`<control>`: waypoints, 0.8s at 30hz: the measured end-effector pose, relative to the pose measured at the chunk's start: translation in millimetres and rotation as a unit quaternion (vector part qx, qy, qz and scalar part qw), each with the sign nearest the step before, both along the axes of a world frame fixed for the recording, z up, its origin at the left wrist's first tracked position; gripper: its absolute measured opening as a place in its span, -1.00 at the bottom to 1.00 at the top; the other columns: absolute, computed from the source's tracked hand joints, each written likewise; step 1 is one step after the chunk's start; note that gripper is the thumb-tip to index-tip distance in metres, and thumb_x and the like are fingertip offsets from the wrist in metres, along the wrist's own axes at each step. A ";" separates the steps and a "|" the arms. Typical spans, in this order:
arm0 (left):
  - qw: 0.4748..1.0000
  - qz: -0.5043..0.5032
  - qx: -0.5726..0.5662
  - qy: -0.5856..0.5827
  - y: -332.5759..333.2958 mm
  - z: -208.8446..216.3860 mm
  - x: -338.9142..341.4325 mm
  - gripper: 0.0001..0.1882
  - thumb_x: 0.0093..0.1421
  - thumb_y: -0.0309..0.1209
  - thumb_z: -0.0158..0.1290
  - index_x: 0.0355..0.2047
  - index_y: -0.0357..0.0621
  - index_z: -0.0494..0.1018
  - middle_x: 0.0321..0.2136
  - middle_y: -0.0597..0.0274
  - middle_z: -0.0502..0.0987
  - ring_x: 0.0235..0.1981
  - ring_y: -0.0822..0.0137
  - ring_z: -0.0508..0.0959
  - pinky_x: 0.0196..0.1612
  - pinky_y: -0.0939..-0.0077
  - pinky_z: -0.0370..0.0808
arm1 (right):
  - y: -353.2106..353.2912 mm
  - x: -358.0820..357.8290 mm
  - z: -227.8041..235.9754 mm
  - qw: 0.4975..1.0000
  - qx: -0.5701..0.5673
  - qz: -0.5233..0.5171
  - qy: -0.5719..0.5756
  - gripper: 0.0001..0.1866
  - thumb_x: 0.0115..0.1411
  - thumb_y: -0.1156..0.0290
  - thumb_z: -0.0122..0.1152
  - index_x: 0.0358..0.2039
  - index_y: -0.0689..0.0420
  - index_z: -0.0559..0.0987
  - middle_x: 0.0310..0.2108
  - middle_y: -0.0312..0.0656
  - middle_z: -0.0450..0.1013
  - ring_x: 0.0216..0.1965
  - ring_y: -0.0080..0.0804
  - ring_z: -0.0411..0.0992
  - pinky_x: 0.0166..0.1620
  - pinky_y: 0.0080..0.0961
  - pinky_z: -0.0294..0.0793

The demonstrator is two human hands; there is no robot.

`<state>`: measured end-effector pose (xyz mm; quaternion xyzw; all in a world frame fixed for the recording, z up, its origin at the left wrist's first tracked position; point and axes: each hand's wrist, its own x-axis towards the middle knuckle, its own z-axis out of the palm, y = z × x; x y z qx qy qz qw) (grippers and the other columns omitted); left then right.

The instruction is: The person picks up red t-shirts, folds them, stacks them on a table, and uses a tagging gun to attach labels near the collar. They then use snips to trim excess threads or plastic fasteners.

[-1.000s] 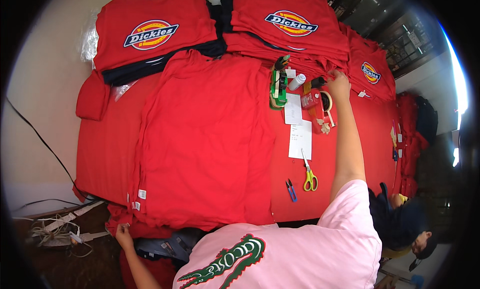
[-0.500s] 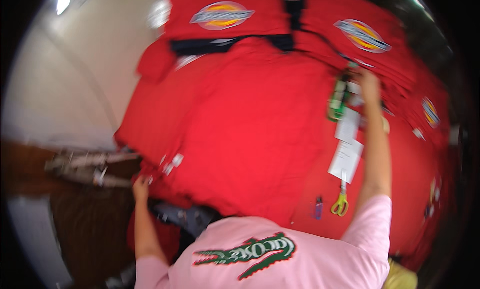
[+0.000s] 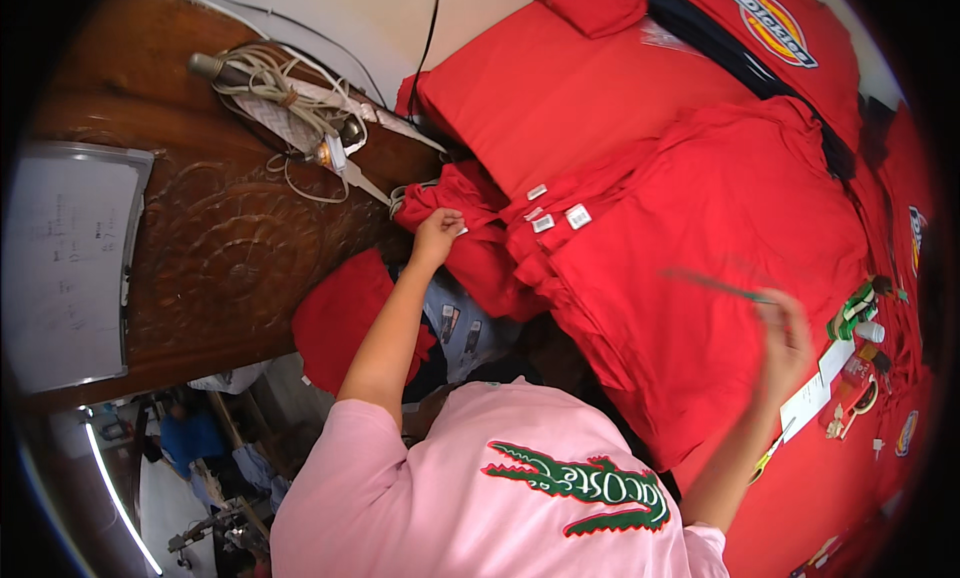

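Head view: right hand [image 3: 785, 338] has left the table clutter — now clamped on a thin green stick [image 3: 715, 285]; left hand [image 3: 437, 236] still pinching the red shirt hem [image 3: 470, 240].

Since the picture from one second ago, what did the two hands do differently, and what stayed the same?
The right hand left the small items at the table's far side, came back over the red shirt, and now holds a thin green stick-like tool, blurred. The camera also swung left, bringing the carved wooden surface and cables into view. The left hand still grips the hem of the red shirts; the stack lies as before.
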<state>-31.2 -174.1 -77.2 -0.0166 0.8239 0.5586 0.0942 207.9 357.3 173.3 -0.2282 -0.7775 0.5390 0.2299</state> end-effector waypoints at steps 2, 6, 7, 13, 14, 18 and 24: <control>0.971 -0.103 -0.203 0.068 35.0 48.8 3.5 -0.68 0.32 -0.35 0.28 0.00 -0.24 0.59 -0.03 0.03 0.69 0.01 0.19 0.68 0.10 0.25 0.58 | -84.8 -33.6 -21.4 0.988 0.017 0.143 -0.054 -0.89 0.30 0.55 0.35 -0.17 0.20 0.72 -0.24 -0.19 0.62 -0.17 -0.40 0.59 -0.04 -0.48 0.56; 0.971 -0.236 -0.009 0.027 30.5 130.2 51.3 -0.66 0.49 -0.20 0.10 0.04 -0.22 0.60 -0.10 0.07 0.68 -0.04 0.27 0.66 0.08 0.35 0.54 | -218.0 -93.3 -46.6 0.945 -0.055 0.311 -0.089 -0.88 0.29 0.56 0.37 -0.17 0.26 0.69 -0.25 -0.10 0.62 -0.19 -0.25 0.61 -0.07 -0.39 0.58; 0.962 -0.262 0.042 -0.069 22.4 143.0 65.4 -0.66 0.52 -0.20 0.05 0.04 -0.23 0.59 -0.16 0.14 0.66 -0.10 0.34 0.64 0.05 0.41 0.53 | -238.1 -103.3 -53.9 0.942 -0.075 0.314 -0.090 -0.87 0.29 0.55 0.37 -0.16 0.26 0.69 -0.24 -0.09 0.61 -0.19 -0.25 0.61 -0.07 -0.40 0.57; 0.953 -0.236 0.046 -0.183 -26.3 136.9 102.8 -0.68 0.58 -0.22 -0.03 -0.14 -0.23 0.56 -0.51 0.36 0.47 -0.46 0.52 0.47 -0.36 0.51 0.45 | -313.1 -128.4 -107.1 0.844 -0.415 0.311 -0.135 -0.85 0.41 0.47 0.31 -0.05 0.20 0.69 -0.25 -0.40 0.54 -0.28 -0.71 0.45 -0.24 -0.64 0.46; 0.953 -0.226 0.055 -0.195 -32.7 132.5 101.7 -0.68 0.57 -0.22 -0.02 -0.16 -0.22 0.57 -0.53 0.35 0.47 -0.48 0.50 0.49 -0.36 0.47 0.45 | -320.0 -128.1 -110.8 0.816 -0.428 0.342 -0.188 -0.79 0.43 0.44 0.29 0.01 0.21 0.67 -0.26 -0.36 0.58 -0.34 -0.68 0.45 -0.26 -0.64 0.47; 0.941 -0.226 0.081 -0.237 -47.5 118.9 99.6 -0.68 0.57 -0.22 0.00 -0.21 -0.21 0.57 -0.58 0.39 0.40 -0.56 0.55 0.41 -0.45 0.57 0.37 | -349.0 -117.8 -145.9 0.800 -0.407 0.368 -0.243 -0.79 0.48 0.39 0.24 -0.03 0.24 0.70 -0.31 -0.35 0.58 -0.38 -0.67 0.45 -0.28 -0.65 0.47; 0.875 -0.286 0.197 -0.337 -55.6 116.4 73.5 -0.63 0.58 -0.22 -0.03 -0.20 -0.29 0.56 -0.61 0.41 0.35 -0.59 0.60 0.33 -0.48 0.64 0.31 | -335.4 -139.4 -145.0 0.776 -0.479 0.365 -0.187 -0.79 0.50 0.36 0.21 -0.09 0.26 0.65 -0.32 -0.31 0.59 -0.37 -0.63 0.47 -0.23 -0.62 0.51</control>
